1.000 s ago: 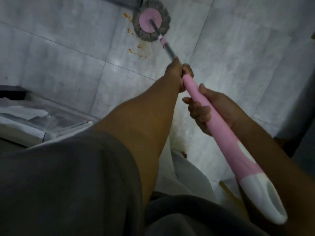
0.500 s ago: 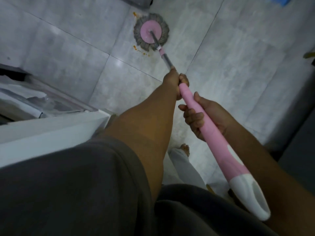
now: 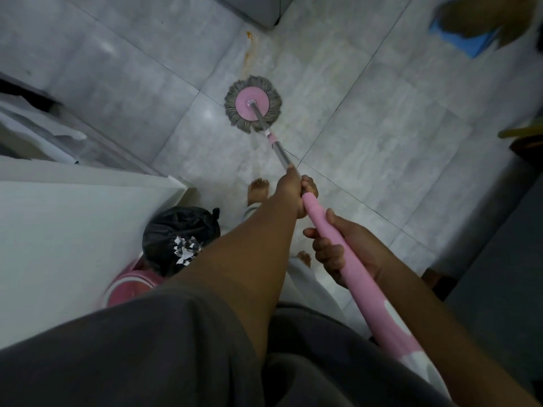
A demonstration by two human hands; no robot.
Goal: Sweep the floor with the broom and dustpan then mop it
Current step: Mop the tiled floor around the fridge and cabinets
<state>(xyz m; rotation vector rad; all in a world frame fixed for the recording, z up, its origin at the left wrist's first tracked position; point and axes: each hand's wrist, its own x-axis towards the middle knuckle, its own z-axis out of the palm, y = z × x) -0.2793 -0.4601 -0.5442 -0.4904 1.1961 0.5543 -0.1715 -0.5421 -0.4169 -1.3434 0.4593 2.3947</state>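
Hands: left hand [image 3: 293,190] is curled round the mop pole where the pink grip meets bare metal. Right hand [image 3: 345,251] is curled round the pink grip further back, closer to the body. Both grip firmly; neither is free.

Floor [image 3: 396,127]: grey tiles with a streaky sheen around the mop, probably damp. No broom or dustpan in view, so I judge this to be the mopping stage.

Mop [image 3: 317,212]: the long axis runs from the lower right by the body, forward and slightly left, down to the floor. Left hand is the nearer one to the working end.

Black bag [image 3: 179,227]: sits left of the left forearm, just beside a white cabinet [image 3: 73,230], with white scraps on top.

Mop head [image 3: 252,104]: round, a pink disc with a grey fringe, flat on the tile ahead of both hands.

Orange streak [image 3: 249,54]: lies just beyond the mop head, roughly along the pole's line. A straight push forward should reach it.
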